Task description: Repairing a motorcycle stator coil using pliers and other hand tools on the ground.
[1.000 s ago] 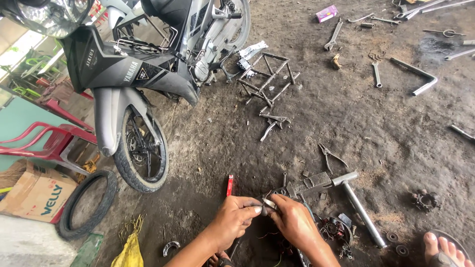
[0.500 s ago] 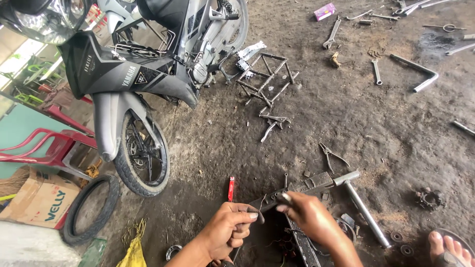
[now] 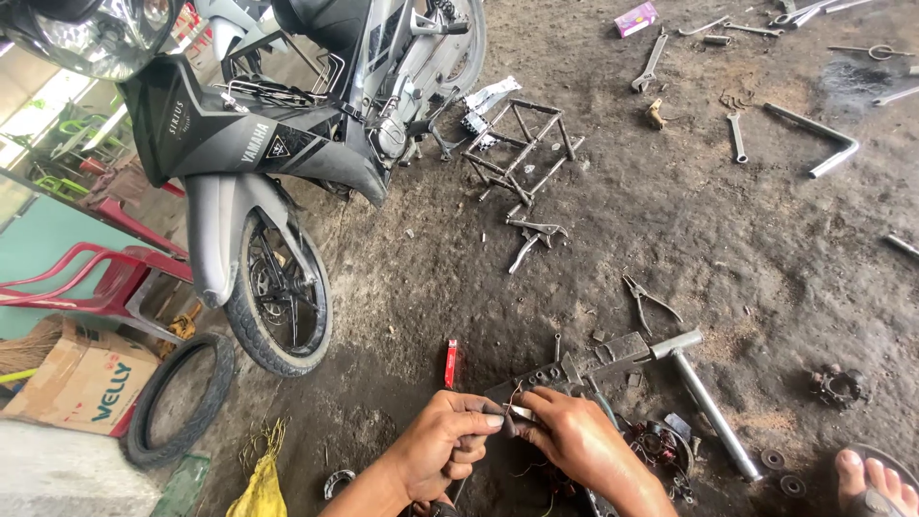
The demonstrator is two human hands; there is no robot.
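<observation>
My left hand (image 3: 442, 442) and my right hand (image 3: 572, 437) meet low in the middle of the head view, over a greasy concrete floor. Between the fingertips of both hands sits a small thin metal part (image 3: 518, 412); thin wires trail below it. Just beyond my fingers lies a flat metal bar (image 3: 584, 366) with holes. A hammer with a grey handle (image 3: 704, 400) lies to the right of my right hand. A small red lighter-like object (image 3: 451, 363) lies above my left hand.
A grey and black motorcycle (image 3: 287, 144) stands at upper left, front wheel (image 3: 282, 297) near a loose tyre (image 3: 177, 397), a cardboard box (image 3: 81, 383) and red plastic chair (image 3: 86, 282). Pliers (image 3: 646, 299), wrenches (image 3: 651, 62), a metal frame (image 3: 522, 144) and a bent pipe (image 3: 823, 134) lie scattered. My foot (image 3: 871, 479) shows at bottom right.
The view has shifted slightly. My hands drew apart half a second ago and have come together again on the small metal part, lower in the frame.
</observation>
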